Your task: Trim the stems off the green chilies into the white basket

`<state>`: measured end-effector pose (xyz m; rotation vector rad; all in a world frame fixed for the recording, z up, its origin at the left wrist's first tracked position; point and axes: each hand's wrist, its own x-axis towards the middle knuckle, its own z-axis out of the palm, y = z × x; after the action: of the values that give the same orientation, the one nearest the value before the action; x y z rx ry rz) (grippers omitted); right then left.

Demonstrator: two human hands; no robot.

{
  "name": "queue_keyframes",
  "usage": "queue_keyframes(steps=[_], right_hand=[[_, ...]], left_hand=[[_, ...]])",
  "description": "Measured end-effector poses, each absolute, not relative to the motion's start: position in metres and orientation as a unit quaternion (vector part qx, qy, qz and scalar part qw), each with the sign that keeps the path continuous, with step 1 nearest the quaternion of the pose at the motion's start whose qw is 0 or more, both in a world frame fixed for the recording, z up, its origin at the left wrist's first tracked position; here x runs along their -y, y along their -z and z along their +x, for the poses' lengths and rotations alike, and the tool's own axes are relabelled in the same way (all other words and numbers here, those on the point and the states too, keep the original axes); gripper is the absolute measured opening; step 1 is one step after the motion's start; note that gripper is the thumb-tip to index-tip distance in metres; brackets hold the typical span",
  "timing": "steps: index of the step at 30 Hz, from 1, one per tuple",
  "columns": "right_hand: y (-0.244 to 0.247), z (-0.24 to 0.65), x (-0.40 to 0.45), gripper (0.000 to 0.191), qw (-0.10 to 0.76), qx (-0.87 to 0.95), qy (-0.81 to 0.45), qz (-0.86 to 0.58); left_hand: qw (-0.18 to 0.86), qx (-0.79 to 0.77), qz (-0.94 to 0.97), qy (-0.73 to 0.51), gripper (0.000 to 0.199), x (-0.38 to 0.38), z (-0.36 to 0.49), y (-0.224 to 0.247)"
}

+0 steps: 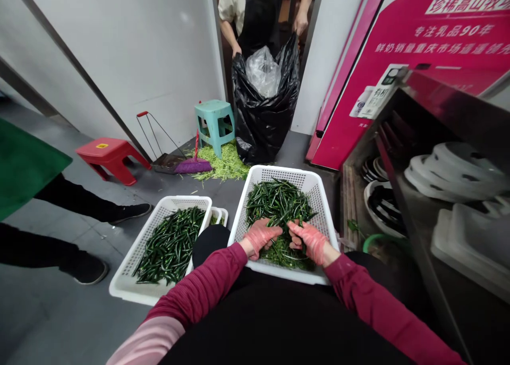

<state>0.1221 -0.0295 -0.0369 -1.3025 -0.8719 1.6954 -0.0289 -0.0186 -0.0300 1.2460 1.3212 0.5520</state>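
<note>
In front of me a white plastic basket [324,195] holds long dark green chili peppers [274,197], with a looser, lighter green heap of thin stems or peppers [285,253] at its near side. My left hand [261,236], in a thin reddish glove, is closed at the fingertips on green chili peppers over the basket. Just to its right, my right hand [311,240], gloved alike, is curled around green chili peppers, with some green showing at its fingers. Exactly how many each hand grips is hidden. Another white basket [119,280] full of chili peppers [171,243] stands to the left.
A person [261,14] ahead holds open a black garbage bag [263,120]. Green scraps [227,163] lie by a teal stool [215,120], a purple broom [194,166] and a dustpan [163,163]. A red stool [111,152] and another person's legs [79,205] are left; a dish shelf [418,237] is right.
</note>
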Motion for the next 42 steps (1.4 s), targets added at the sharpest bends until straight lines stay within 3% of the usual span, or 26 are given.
queue_keyframes(steps=[7,15,17,21,23,25,28,32,42], right_hand=[[0.04,0.119,0.022,0.039,0.493,0.229,-0.659,-0.519],[0.036,0.122,0.026,0.038,0.492,0.208,-0.677,-0.507],[0.038,0.117,0.029,0.035,0.5,0.259,-0.61,-0.557],[0.042,0.113,0.034,0.024,0.487,0.488,-0.361,-0.628],[0.044,0.114,0.035,0.024,0.473,0.557,-0.283,-0.621],[0.047,0.118,0.034,0.026,0.463,0.532,-0.313,-0.637],[0.052,0.129,0.03,0.026,0.443,0.364,-0.505,-0.645],[0.055,0.135,0.031,0.028,0.414,0.278,-0.681,-0.536],[0.068,0.101,0.025,0.027,0.306,0.419,-0.605,-0.604]], left_hand=[[0.642,-0.516,0.532,-0.195,0.027,0.024,-0.026,0.029],[0.645,-0.492,0.541,-0.22,0.023,0.024,-0.034,0.022],[0.603,-0.525,0.564,-0.207,0.021,0.022,-0.03,0.025],[0.485,-0.584,0.62,-0.198,0.02,0.017,-0.023,0.034],[0.491,-0.608,0.596,-0.186,0.018,0.017,-0.022,0.039],[0.55,-0.617,0.53,-0.187,0.017,0.017,-0.023,0.043],[0.64,-0.58,0.448,-0.228,0.028,0.016,-0.027,0.041],[0.686,-0.523,0.434,-0.261,0.035,0.013,-0.033,0.029],[0.614,-0.518,0.531,-0.27,0.032,0.018,-0.017,0.036]])
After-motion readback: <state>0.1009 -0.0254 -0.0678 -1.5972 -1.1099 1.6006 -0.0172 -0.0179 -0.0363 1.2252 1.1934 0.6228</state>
